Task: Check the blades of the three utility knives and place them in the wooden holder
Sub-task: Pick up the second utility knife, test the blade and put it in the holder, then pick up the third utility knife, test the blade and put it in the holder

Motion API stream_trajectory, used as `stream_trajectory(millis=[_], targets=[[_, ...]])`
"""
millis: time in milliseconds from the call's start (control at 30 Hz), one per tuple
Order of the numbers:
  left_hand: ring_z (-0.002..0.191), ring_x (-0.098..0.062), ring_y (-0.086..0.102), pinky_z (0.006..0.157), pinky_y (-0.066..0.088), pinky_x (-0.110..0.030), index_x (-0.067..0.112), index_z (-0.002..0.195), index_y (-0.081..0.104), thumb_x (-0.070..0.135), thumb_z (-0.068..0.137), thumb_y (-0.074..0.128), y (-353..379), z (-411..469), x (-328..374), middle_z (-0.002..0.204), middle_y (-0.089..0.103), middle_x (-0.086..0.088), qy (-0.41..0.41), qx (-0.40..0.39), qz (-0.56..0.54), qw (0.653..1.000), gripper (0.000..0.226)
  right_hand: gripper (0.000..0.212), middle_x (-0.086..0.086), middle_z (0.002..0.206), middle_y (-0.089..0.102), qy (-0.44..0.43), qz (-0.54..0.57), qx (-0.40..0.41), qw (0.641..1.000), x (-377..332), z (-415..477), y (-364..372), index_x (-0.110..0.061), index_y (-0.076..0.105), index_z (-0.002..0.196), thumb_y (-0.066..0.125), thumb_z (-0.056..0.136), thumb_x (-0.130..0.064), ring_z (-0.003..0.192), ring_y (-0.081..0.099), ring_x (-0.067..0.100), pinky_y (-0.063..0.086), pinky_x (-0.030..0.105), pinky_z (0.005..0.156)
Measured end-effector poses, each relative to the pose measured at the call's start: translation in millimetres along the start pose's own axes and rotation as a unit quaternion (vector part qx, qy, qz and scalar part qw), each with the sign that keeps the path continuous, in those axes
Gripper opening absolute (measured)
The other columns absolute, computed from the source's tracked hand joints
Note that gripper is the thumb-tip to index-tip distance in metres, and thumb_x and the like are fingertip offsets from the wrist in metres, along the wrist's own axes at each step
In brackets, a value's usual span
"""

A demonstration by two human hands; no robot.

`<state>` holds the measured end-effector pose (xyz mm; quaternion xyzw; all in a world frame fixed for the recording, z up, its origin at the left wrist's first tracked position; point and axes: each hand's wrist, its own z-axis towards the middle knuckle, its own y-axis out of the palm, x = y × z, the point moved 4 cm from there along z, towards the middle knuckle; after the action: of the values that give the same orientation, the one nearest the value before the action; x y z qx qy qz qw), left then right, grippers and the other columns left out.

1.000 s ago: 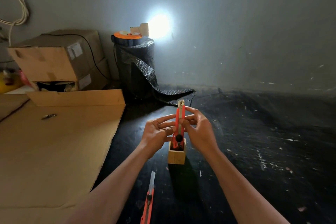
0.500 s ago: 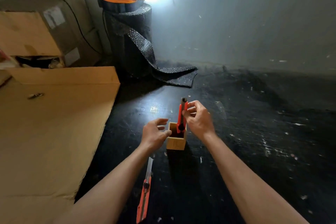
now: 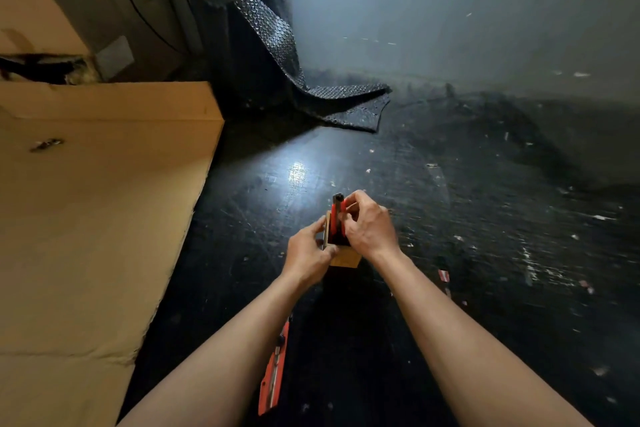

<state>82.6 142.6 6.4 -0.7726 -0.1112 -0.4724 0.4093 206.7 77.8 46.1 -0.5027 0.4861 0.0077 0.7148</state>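
A small wooden holder (image 3: 346, 258) stands on the black floor. An orange utility knife (image 3: 336, 217) stands upright inside it, its top end sticking out. My right hand (image 3: 369, 225) pinches the knife's upper part from the right. My left hand (image 3: 308, 255) grips the holder's left side. A second orange utility knife (image 3: 273, 371) lies flat on the floor between my forearms, partly hidden by my left arm. Whether another knife sits in the holder is hidden by my hands.
A flattened cardboard sheet (image 3: 90, 218) covers the floor at left, with cardboard boxes (image 3: 45, 10) behind it. A black bubble-wrap roll (image 3: 249, 17) stands against the grey wall, its loose end (image 3: 346, 104) trailing on the floor. Small scraps (image 3: 443, 276) lie at right.
The knife has sunk deeper into the holder under my right hand. My left hand has moved from open beside the holder to gripping its side. The camera tilted down and closer.
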Motion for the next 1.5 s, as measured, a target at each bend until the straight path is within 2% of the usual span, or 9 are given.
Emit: stream_trajectory(millis=[133, 333, 567, 867, 1000, 1233, 1333, 1433, 1500], targets=[[0.102, -0.01, 0.067, 0.089, 0.049, -0.02, 0.029, 0.136, 0.064, 0.007, 0.082, 0.076, -1, 0, 1, 0.119, 0.075, 0.001, 0.003, -0.002, -0.019, 1.0, 0.06, 0.008, 0.007, 0.091, 0.075, 0.025, -0.007, -0.014, 1.0, 5, 0, 9, -0.022, 0.062, 0.095, 0.064, 0.092, -0.029, 0.081, 0.071, 0.026, 0.06, 0.044, 0.068], [0.102, -0.007, 0.062, 0.092, 0.05, -0.024, 0.026, 0.138, 0.063, 0.009, 0.082, 0.077, 0, 0, 1, 0.124, 0.073, 0.001, -0.003, -0.002, -0.035, 0.999, 0.06, 0.015, 0.01, 0.097, 0.076, 0.024, 0.01, -0.018, 0.999, 4, -3, 6, -0.016, 0.066, 0.103, 0.058, 0.096, -0.026, 0.088, 0.072, 0.028, 0.059, 0.043, 0.075], [0.121, -0.024, 0.066, 0.102, 0.056, -0.046, 0.016, 0.151, 0.048, 0.016, 0.08, 0.083, -4, -11, -3, 0.141, 0.064, -0.007, -0.034, 0.012, -0.038, 0.999, 0.079, 0.024, 0.011, 0.107, 0.074, -0.011, 0.005, -0.005, 1.0, -8, -17, -15, -0.01, 0.066, 0.113, 0.06, 0.097, -0.026, 0.095, 0.071, 0.026, 0.06, 0.039, 0.078], [0.122, -0.021, 0.066, 0.103, 0.055, -0.038, 0.015, 0.142, 0.059, 0.017, 0.085, 0.08, -34, -64, -27, 0.138, 0.066, -0.005, -0.018, 0.035, 0.018, 0.999, 0.061, 0.021, 0.004, 0.107, 0.074, -0.004, -0.023, -0.057, 0.998, -12, -67, 1, -0.017, 0.068, 0.112, 0.06, 0.093, -0.024, 0.096, 0.07, 0.021, 0.059, 0.041, 0.084], [0.104, -0.012, 0.068, 0.09, 0.052, -0.021, 0.013, 0.134, 0.066, 0.014, 0.087, 0.076, -46, -94, -57, 0.125, 0.073, -0.004, -0.039, 0.047, 0.057, 0.997, 0.049, 0.023, 0.004, 0.109, 0.073, 0.018, -0.045, -0.118, 0.992, -6, -100, 33, -0.019, 0.066, 0.114, 0.061, 0.093, -0.025, 0.099, 0.068, 0.021, 0.057, 0.041, 0.087], [0.116, -0.021, 0.069, 0.096, 0.051, -0.026, 0.009, 0.131, 0.067, 0.018, 0.083, 0.076, -44, -142, -111, 0.126, 0.073, -0.009, -0.125, 0.019, 0.069, 0.99, 0.049, 0.028, 0.006, 0.116, 0.071, 0.073, -0.072, -0.23, 0.968, 6, -161, 98, -0.019, 0.068, 0.118, 0.063, 0.092, -0.025, 0.102, 0.068, 0.023, 0.057, 0.039, 0.085], [0.105, -0.017, 0.071, 0.087, 0.049, -0.018, 0.008, 0.128, 0.069, 0.014, 0.085, 0.077, -35, -153, -125, 0.118, 0.076, -0.007, -0.148, 0.003, 0.038, 0.988, 0.044, 0.023, 0.002, 0.106, 0.072, 0.098, -0.04, -0.282, 0.954, 10, -181, 118, -0.021, 0.069, 0.114, 0.062, 0.093, -0.02, 0.092, 0.068, 0.016, 0.059, 0.039, 0.081], [0.087, -0.006, 0.07, 0.076, 0.05, -0.01, 0.013, 0.118, 0.076, 0.005, 0.084, 0.074, -28, -161, -132, 0.1, 0.077, 0.004, -0.164, -0.003, -0.007, 0.986, 0.035, 0.025, -0.006, 0.098, 0.07, 0.117, 0.027, -0.274, 0.954, 8, -195, 127, -0.026, 0.066, 0.116, 0.064, 0.092, -0.025, 0.084, 0.069, 0.008, 0.06, 0.034, 0.077], [0.088, -0.004, 0.072, 0.084, 0.057, -0.019, 0.019, 0.112, 0.079, 0.004, 0.082, 0.076, -25, -164, -136, 0.097, 0.079, 0.007, -0.168, 0.004, -0.041, 0.985, 0.033, 0.024, -0.008, 0.096, 0.068, 0.127, 0.078, -0.259, 0.954, 5, -204, 127, -0.029, 0.064, 0.114, 0.068, 0.091, -0.028, 0.081, 0.069, 0.004, 0.059, 0.026, 0.073]])
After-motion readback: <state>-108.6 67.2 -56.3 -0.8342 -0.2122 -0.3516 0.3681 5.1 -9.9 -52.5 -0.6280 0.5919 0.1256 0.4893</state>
